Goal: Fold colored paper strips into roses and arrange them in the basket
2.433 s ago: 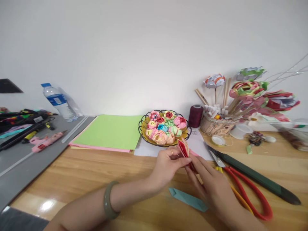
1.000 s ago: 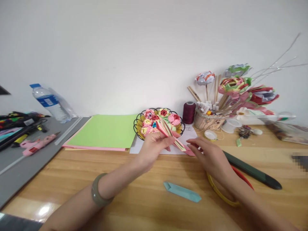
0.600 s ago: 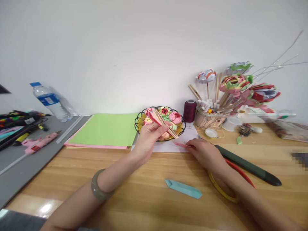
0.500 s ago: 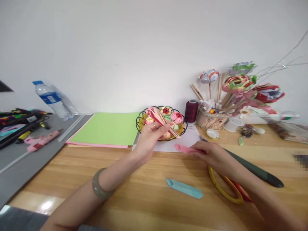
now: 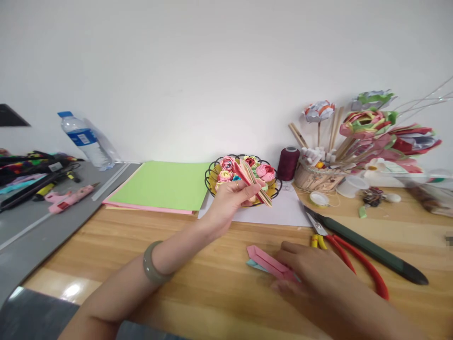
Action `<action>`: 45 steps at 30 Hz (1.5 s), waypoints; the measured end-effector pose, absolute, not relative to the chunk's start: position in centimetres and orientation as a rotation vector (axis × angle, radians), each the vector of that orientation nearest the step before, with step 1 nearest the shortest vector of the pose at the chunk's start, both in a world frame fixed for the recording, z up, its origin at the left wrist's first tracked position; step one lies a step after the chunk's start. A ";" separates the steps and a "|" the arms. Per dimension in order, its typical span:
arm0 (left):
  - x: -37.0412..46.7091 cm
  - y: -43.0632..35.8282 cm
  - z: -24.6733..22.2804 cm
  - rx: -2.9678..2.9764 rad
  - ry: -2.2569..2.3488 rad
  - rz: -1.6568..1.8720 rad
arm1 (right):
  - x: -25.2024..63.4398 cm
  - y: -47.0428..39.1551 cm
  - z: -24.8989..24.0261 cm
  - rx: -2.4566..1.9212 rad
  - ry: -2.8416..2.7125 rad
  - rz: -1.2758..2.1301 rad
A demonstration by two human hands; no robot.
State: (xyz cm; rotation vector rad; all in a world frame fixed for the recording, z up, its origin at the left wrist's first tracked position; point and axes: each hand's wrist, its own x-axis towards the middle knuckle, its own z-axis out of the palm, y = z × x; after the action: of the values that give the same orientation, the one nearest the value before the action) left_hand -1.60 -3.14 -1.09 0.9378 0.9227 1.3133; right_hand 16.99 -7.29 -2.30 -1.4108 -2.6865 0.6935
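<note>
My left hand (image 5: 226, 203) is closed on a bundle of folded paper strips (image 5: 253, 182), held in front of the basket of paper flowers (image 5: 230, 166). Lower right, my right hand (image 5: 307, 267) has its fingers on a folded pink strip (image 5: 265, 260), which lies over a folded blue strip (image 5: 255, 266). Only the ends of the blue strip show. Right of that hand are scissors with red and yellow handles (image 5: 371, 269), partly covered by the hand, and a long dark green tool (image 5: 375, 248).
Green paper sheets (image 5: 163, 186) and a white sheet (image 5: 283, 208) lie by the wall. A maroon thread spool (image 5: 288, 164) stands left of a container of sticks (image 5: 318, 178) with paper flowers. On the grey surface are a bottle (image 5: 87, 141) and a pink glue gun (image 5: 71, 198).
My right hand has moved down with the pink strip, which now covers most of the blue strip. My left hand still holds the bundle. The view has shifted slightly.
</note>
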 end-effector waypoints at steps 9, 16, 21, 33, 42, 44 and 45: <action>-1.6 -3.1 -1.4 0.965 0.928 1.296 | 17.5 -6.0 -2.5 -1.361 -2.732 0.891; -1.6 -3.2 -1.1 0.972 0.945 1.253 | 16.9 -6.4 -2.5 -1.448 -2.728 0.816; -1.6 -3.3 -1.0 1.007 0.943 1.233 | 16.9 -6.4 -2.8 -1.482 -2.726 0.743; -0.1 -4.4 -2.3 1.177 0.917 1.074 | 16.7 -6.3 -3.9 -1.412 -2.790 0.732; 0.4 -5.6 -2.1 1.307 0.778 1.041 | 16.4 -6.0 -5.1 -1.397 -2.624 0.849; 0.3 -5.7 -1.6 1.286 0.787 1.103 | 16.6 -5.4 -5.0 -1.392 -2.562 0.929; 0.2 -5.7 -1.4 1.258 0.787 1.123 | 16.8 -5.0 -4.8 -1.392 -2.528 0.962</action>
State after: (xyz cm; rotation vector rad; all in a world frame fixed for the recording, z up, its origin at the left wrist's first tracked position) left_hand 0.21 -5.69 -1.44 1.2578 0.7870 1.1235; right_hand 16.76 -4.99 -4.85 -1.3925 -2.5277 0.9620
